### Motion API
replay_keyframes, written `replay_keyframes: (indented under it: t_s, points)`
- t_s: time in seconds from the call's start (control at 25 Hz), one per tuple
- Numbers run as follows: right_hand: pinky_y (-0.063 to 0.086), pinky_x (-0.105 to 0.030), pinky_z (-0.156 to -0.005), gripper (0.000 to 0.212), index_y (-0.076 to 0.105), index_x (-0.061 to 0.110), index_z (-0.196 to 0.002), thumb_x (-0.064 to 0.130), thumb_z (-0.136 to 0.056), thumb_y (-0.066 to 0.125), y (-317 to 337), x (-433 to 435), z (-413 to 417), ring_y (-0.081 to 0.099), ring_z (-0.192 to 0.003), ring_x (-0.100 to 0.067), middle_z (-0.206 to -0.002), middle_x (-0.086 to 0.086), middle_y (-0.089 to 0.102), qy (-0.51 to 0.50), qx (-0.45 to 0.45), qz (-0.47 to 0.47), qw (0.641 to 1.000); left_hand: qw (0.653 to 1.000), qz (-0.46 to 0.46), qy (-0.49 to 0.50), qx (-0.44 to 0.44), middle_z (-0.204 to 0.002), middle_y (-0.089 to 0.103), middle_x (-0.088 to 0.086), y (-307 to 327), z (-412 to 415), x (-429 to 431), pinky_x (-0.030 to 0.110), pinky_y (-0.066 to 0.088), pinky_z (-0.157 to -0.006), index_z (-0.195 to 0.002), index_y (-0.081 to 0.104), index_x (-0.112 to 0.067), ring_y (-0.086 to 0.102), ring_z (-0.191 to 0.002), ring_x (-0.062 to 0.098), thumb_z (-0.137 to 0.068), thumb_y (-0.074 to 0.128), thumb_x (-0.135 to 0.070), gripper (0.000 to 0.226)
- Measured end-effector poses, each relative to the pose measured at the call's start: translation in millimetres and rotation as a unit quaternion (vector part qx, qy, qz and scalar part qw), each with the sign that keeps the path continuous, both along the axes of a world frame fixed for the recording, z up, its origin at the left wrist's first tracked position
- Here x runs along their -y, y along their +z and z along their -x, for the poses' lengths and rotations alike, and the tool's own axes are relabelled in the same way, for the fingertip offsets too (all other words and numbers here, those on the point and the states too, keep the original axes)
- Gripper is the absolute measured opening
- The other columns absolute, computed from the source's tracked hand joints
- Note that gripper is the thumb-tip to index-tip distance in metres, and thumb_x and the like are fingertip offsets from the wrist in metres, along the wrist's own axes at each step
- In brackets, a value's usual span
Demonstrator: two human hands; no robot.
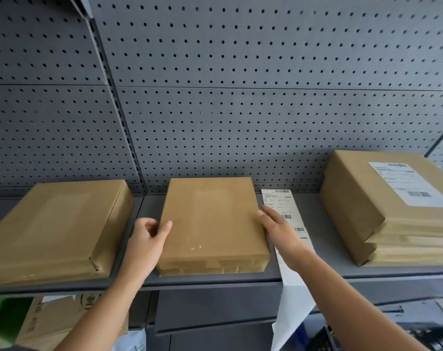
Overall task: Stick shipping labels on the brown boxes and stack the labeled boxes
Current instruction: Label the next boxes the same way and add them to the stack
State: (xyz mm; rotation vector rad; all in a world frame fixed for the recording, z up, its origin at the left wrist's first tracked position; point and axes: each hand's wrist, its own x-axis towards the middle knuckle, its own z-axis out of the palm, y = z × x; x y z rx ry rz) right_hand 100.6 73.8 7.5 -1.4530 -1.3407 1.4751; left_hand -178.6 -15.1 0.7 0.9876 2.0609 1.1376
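A plain brown box (212, 224) lies flat in the middle of the grey shelf (314, 224). My left hand (147, 239) grips its left edge, thumb on top. My right hand (278, 229) rests flat against its right edge. A long strip of white shipping labels (282, 203) lies on the shelf just right of this box and hangs over the front edge. At the right stands a stack of brown boxes (382, 214); the top one bears a white label (407, 183). Another unlabeled brown box (58, 229) lies at the left.
A grey pegboard wall (240, 97) backs the shelf. Below the shelf, at the left, are a cardboard carton (50, 323) and something green (2, 315). A dark device (428, 335) sits at the lower right.
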Motion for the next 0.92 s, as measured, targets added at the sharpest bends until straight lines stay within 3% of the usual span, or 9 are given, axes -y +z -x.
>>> replay_keyframes:
  t_s: [0.12,0.28,0.4,0.6,0.68,0.8,0.92]
  points:
    - [0.033,-0.027,-0.102,0.044,0.048,0.029,-0.145,0.036,-0.102,0.052,6.1,-4.6,-29.7,0.047,-0.123,-0.006,-0.14,0.012,0.052,-0.009,0.078,-0.058,0.995,0.993,-0.07,-0.03,-0.088,-0.144,0.055,0.0,18.4,-9.5,-6.2,0.034,0.041,-0.1,-0.133,0.05,-0.019,0.052,-0.133,0.023,-0.099,0.06,-0.042,0.043]
    - [0.04,-0.023,-0.093,0.043,0.049,0.023,-0.143,0.026,-0.101,0.055,10.1,-6.0,-76.3,0.054,-0.123,-0.012,-0.137,0.006,0.057,-0.043,0.13,-0.091,0.986,0.976,-0.168,-0.121,-0.069,-0.141,0.058,-0.004,42.3,-48.3,-31.3,0.033,0.04,-0.113,-0.126,0.055,-0.024,0.053,-0.133,0.013,-0.101,0.06,-0.031,0.027]
    - [0.039,-0.019,-0.096,0.046,0.047,0.017,-0.145,0.023,-0.101,0.058,3.6,-0.4,-102.4,0.05,-0.131,-0.015,-0.142,0.003,0.053,-0.033,0.191,-0.099,0.976,0.96,-0.181,-0.212,-0.037,-0.129,0.064,-0.007,50.5,-92.2,-51.8,0.021,0.044,-0.105,-0.121,0.059,-0.02,0.059,-0.121,0.003,-0.102,0.059,-0.023,0.02]
    - [0.041,-0.032,-0.107,0.064,0.042,0.023,-0.149,0.038,-0.092,0.068,-24.2,14.4,-124.9,0.046,-0.135,-0.019,-0.152,-0.001,0.041,0.062,0.302,-0.08,0.948,0.929,-0.166,-0.33,-0.008,-0.119,0.068,-0.013,38.9,-151.2,-76.3,0.008,0.048,-0.093,-0.12,0.061,-0.021,0.062,-0.111,-0.006,-0.101,0.059,-0.021,0.019]
    - [0.034,-0.035,-0.116,0.081,0.033,0.024,-0.155,0.047,-0.087,0.072,-33.9,18.2,-127.1,0.036,-0.143,-0.02,-0.16,0.001,0.029,0.108,0.327,-0.073,0.936,0.92,-0.154,-0.36,0.003,-0.118,0.069,-0.013,32.3,-163.5,-81.5,0.014,0.05,-0.096,-0.119,0.063,-0.022,0.064,-0.11,-0.004,-0.101,0.059,-0.023,0.018]
    - [0.01,-0.037,-0.124,0.097,0.022,0.027,-0.158,0.054,-0.081,0.075,-41.3,21.0,-126.3,0.004,-0.154,-0.019,-0.167,0.004,0.01,0.169,0.38,-0.091,0.905,0.913,-0.133,-0.384,0.038,-0.113,0.074,-0.007,22.3,-170.5,-88.9,0.033,0.054,-0.099,-0.117,0.065,-0.023,0.07,-0.107,0.005,-0.101,0.06,-0.022,0.017]
    - [0.005,-0.048,-0.125,0.098,0.023,0.035,-0.156,0.062,-0.077,0.073,-47.5,19.8,-125.5,-0.005,-0.155,-0.023,-0.169,0.003,0.005,0.195,0.433,-0.113,0.873,0.911,-0.121,-0.387,0.076,-0.108,0.076,0.002,16.5,-170.8,-93.7,0.038,0.056,-0.097,-0.116,0.066,-0.017,0.073,-0.102,0.011,-0.102,0.058,-0.016,0.016]
